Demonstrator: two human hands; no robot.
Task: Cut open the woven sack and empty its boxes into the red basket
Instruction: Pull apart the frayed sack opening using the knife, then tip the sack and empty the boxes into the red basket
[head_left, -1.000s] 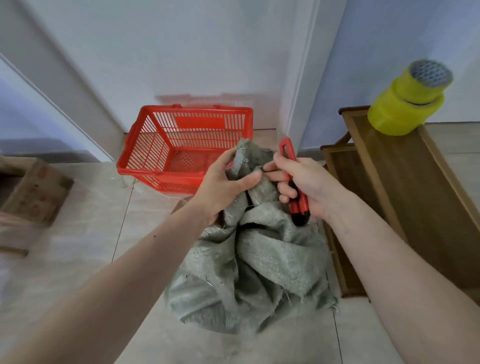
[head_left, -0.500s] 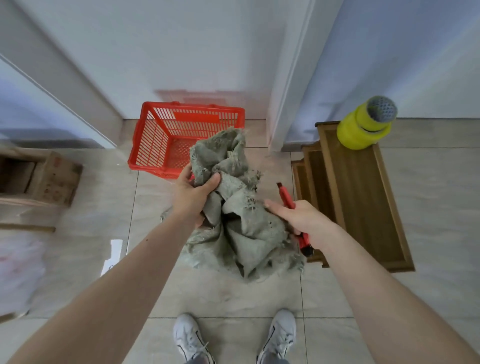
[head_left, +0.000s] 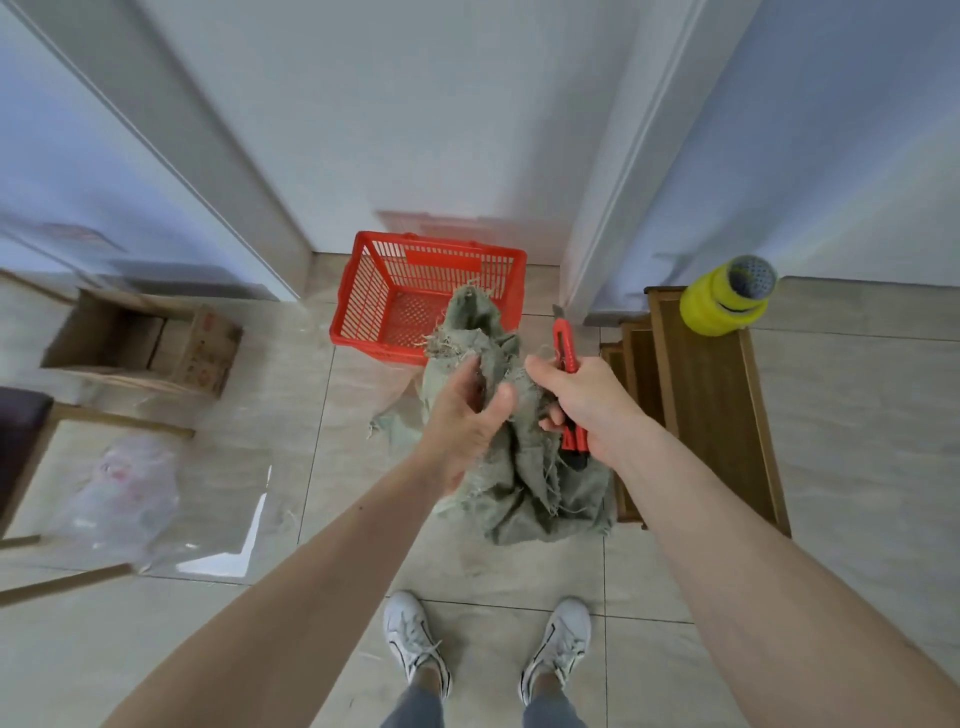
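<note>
While the left hand (head_left: 462, 415) grips the sack (head_left: 519, 467) and the right hand (head_left: 582, 405) clasps the knife (head_left: 566, 353), the exposed blade risks nicking nearby fingers

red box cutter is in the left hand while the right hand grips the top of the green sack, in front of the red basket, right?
Hands are swapped. The head view shows the red box cutter in the right hand, while the left hand grips the top of the green sack, in front of the red basket.
</note>
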